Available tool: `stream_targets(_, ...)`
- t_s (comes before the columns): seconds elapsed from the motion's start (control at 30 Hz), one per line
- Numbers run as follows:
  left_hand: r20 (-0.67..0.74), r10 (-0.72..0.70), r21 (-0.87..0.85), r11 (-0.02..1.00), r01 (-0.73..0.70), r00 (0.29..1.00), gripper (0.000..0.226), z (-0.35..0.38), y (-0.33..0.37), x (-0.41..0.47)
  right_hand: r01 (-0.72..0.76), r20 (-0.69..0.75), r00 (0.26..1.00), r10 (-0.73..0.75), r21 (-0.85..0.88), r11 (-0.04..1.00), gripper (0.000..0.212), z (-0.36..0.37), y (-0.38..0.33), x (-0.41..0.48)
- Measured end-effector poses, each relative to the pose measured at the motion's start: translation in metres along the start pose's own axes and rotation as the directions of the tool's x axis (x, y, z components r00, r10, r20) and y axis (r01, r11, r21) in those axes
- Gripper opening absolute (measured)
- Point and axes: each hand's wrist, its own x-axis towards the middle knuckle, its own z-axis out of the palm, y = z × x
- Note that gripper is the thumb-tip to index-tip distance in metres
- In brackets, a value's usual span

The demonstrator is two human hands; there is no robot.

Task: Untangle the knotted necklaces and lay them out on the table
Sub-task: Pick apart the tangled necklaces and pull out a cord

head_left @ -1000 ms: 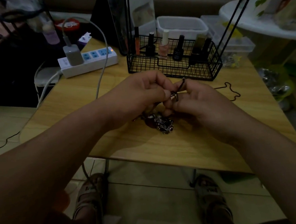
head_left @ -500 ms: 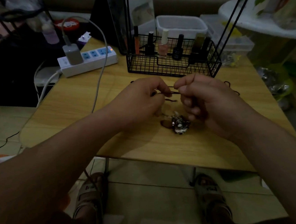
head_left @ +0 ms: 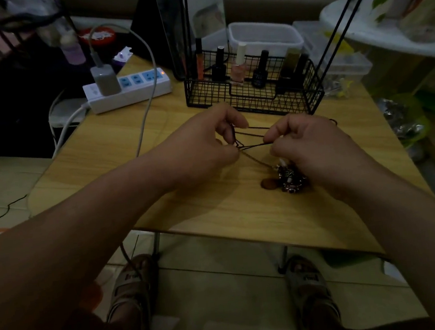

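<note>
Dark necklace cords (head_left: 253,145) taut between two hands.
Left hand (head_left: 204,150) and right hand (head_left: 313,150) both pinch strands running nine-to-three; pendants (head_left: 289,180) lie at five o'clock.

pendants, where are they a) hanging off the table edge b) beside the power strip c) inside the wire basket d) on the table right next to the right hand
D: the pendants lie bunched on the table right beside the right hand, which pinches the cords together with the left hand.
</note>
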Motion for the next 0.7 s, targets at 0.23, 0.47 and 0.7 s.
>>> stream_targets(0.23,0.034,0.028,-0.039,0.999,-0.026,0.999,0.049,-0.0028,0.0025,-0.0022,-0.060,-0.050,0.997,0.060,-0.008,0.998,0.019,-0.0014,0.0026,0.0036)
stream_targets(0.47,0.076,-0.006,0.027,1.000,0.004,0.997,0.025,-0.0029,0.0028,-0.0026,-0.198,0.028,0.980,0.199,0.316,0.928,0.028,-0.0036,0.0008,0.0063)
stream_targets(0.7,0.106,-0.006,0.059,0.998,-0.001,0.994,0.009,-0.0017,0.0058,-0.0010,-0.295,0.102,0.954,0.283,0.511,0.808,0.035,-0.0060,-0.0009,0.0077)
